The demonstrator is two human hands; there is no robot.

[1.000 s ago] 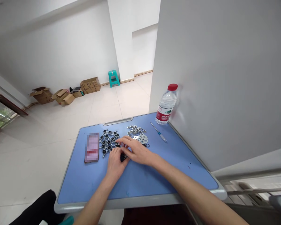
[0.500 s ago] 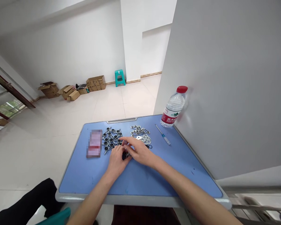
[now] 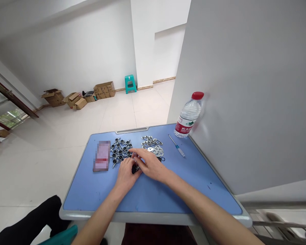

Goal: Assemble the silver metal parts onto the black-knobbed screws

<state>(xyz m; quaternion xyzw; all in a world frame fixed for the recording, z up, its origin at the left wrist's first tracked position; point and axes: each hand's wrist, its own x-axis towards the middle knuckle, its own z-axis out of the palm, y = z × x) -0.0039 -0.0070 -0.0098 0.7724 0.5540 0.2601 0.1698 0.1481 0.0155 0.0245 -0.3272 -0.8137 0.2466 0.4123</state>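
Note:
My left hand (image 3: 126, 173) rests on the blue table, its fingers closed around a small black-and-metal part (image 3: 134, 168). Over the same part bends my right hand (image 3: 151, 164), thumb and fingers drawn together; what they pinch is hidden. Just beyond the hands lies a cluster of metal pieces with round black centres (image 3: 120, 149). To the right of it are flat silver plates (image 3: 158, 150) and a pile of slotted metal strips (image 3: 150, 141). A black ring (image 3: 163, 159) sits beside my right hand.
A screwdriver (image 3: 177, 146) with a clear handle lies on the table's right side. Behind it a red-capped water bottle (image 3: 188, 115) stands by the grey wall. A blurred pinkish rectangular thing (image 3: 102, 156) lies left. Cardboard boxes (image 3: 104, 91) and a teal stool (image 3: 130, 84) stand along the far wall.
Both hands stay together around the small part, with barely any finger movement. The whole view has shifted very slightly.

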